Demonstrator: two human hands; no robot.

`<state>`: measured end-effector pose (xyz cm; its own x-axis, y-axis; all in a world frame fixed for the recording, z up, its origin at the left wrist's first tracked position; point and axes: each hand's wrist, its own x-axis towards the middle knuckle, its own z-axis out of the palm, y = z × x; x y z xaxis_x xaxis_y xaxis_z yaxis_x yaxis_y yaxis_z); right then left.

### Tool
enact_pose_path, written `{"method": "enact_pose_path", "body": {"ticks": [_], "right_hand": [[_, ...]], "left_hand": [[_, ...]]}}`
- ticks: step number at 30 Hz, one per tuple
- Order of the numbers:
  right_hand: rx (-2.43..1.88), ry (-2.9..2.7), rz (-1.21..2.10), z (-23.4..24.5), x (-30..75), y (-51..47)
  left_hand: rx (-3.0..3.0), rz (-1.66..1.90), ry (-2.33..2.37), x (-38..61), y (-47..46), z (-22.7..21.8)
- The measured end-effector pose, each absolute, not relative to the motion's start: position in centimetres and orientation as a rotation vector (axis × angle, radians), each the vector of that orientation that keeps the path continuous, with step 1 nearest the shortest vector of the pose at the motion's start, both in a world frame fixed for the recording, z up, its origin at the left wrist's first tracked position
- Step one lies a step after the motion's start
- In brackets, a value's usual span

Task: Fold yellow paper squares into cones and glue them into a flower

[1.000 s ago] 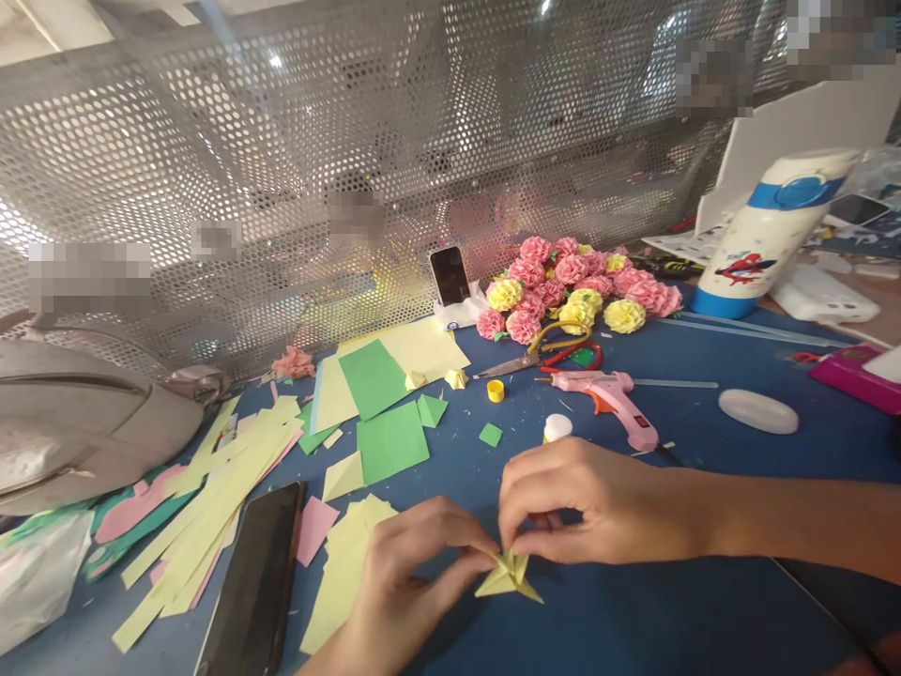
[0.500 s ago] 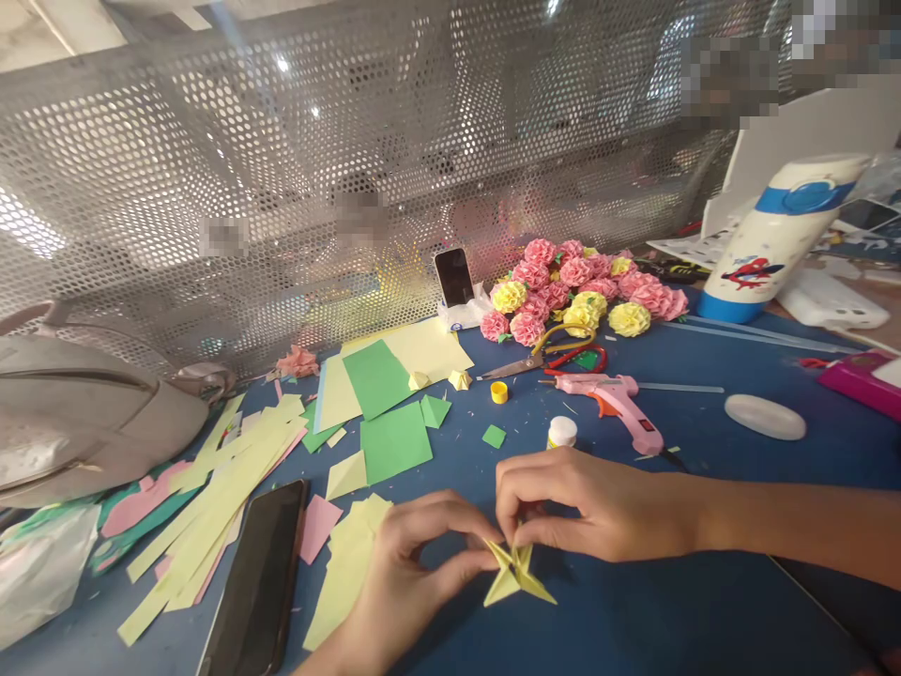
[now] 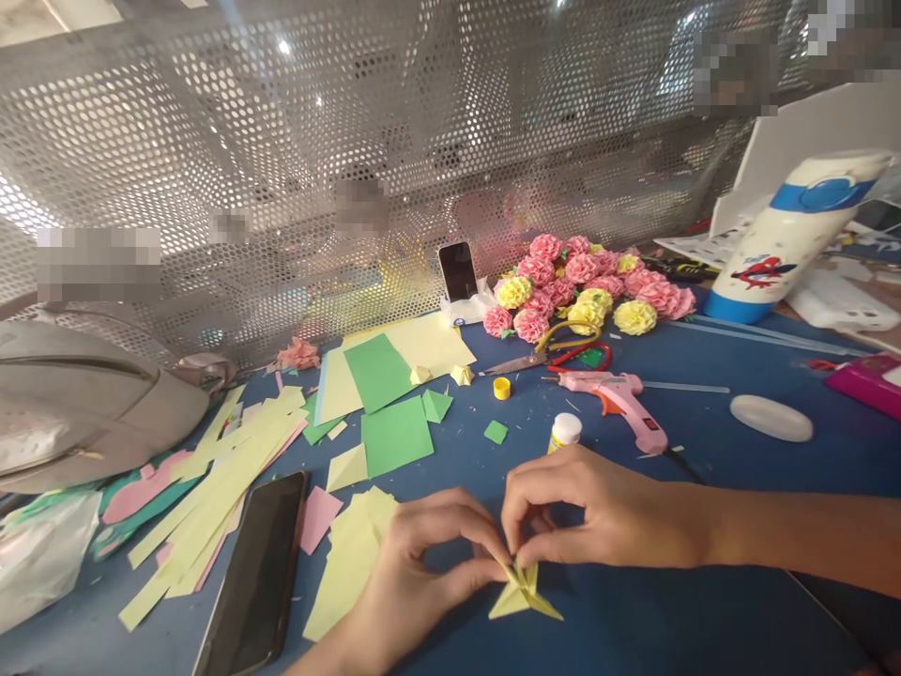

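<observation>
A small folded yellow paper star (image 3: pixel 525 599) with pointed arms is held low over the blue table. My left hand (image 3: pixel 429 563) pinches its upper left point between thumb and fingers. From the right, my right hand (image 3: pixel 573 512) pinches the upper part close to the left fingertips; the fingers hide that part of the star. Just behind my right hand stands a white-capped glue bottle (image 3: pixel 566 432), partly covered by the hand. Cut yellow paper (image 3: pixel 344 563) lies under and beside my left wrist.
Green paper squares (image 3: pixel 398 439), yellow strips (image 3: pixel 225 498) and a black phone (image 3: pixel 253 573) lie to the left. Farther back are scissors (image 3: pixel 517 363), a pink glue gun (image 3: pixel 616 399) and pink and yellow paper flowers (image 3: pixel 581 282). A bottle (image 3: pixel 795 239) stands at the right, before a perforated metal screen (image 3: pixel 338 122).
Both hands remain pinched on the paper star, which has shifted slightly right and down in view. The fingertips are closer together, and the star's upper points are more covered.
</observation>
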<state>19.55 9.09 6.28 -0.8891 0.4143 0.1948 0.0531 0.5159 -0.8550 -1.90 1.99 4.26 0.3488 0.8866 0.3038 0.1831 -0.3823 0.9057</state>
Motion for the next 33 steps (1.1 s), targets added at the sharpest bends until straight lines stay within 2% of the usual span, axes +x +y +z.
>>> {"method": "enact_pose_path", "body": {"ticks": [6, 16, 33], "right_hand": [[-0.458, -2.276, 1.438, 6.00, 19.60, 8.72], [-0.312, -2.335, 1.153, 5.72, 19.75, 8.55], [-0.043, -2.381, 1.053, 6.35, 19.75, 9.43]], "left_hand": [[1.828, 1.134, 0.936, -1.69, 1.67, 3.97], [1.812, 1.130, 0.919, -1.45, 1.52, 4.16], [2.051, 1.206, 0.783, -2.22, 1.72, 4.64]]}}
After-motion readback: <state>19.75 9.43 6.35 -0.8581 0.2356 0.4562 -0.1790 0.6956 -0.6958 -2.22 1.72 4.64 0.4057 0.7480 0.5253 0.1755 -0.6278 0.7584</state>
